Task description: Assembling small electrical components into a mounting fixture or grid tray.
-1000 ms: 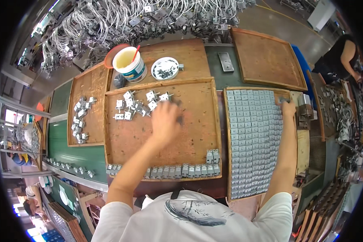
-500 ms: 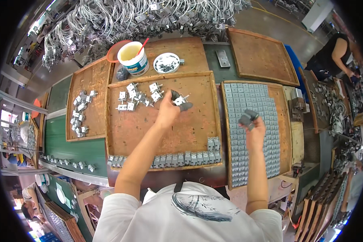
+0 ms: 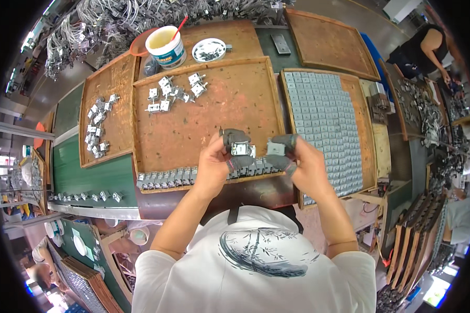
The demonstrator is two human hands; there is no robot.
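My left hand [image 3: 214, 161], with dark fingertip covers, pinches a small silver metal switch-like part [image 3: 241, 149] between thumb and fingers. Facing it, a short gap away, my right hand [image 3: 304, 157] grips a small grey block-shaped cover [image 3: 275, 149]. Both hands are over the front right part of the middle wooden tray [image 3: 209, 122]. Along that tray's front edge runs a row of grey assembled blocks [image 3: 167, 178], partly hidden behind my hands. Several loose silver parts [image 3: 167, 89] lie at its back left.
To the right, a wooden tray [image 3: 369, 141] holds many grey covers [image 3: 324, 109] in rows. More silver parts [image 3: 96, 122] lie in the left tray. Behind stand a white bucket [image 3: 167, 52] with a red stick and a white dish [image 3: 209, 51] of small dark pieces. Wired parts hang beyond.
My left hand has come nearer and slightly right with the silver part. My right hand has moved left from above the covers tray with a grey cover, and the view has shifted.
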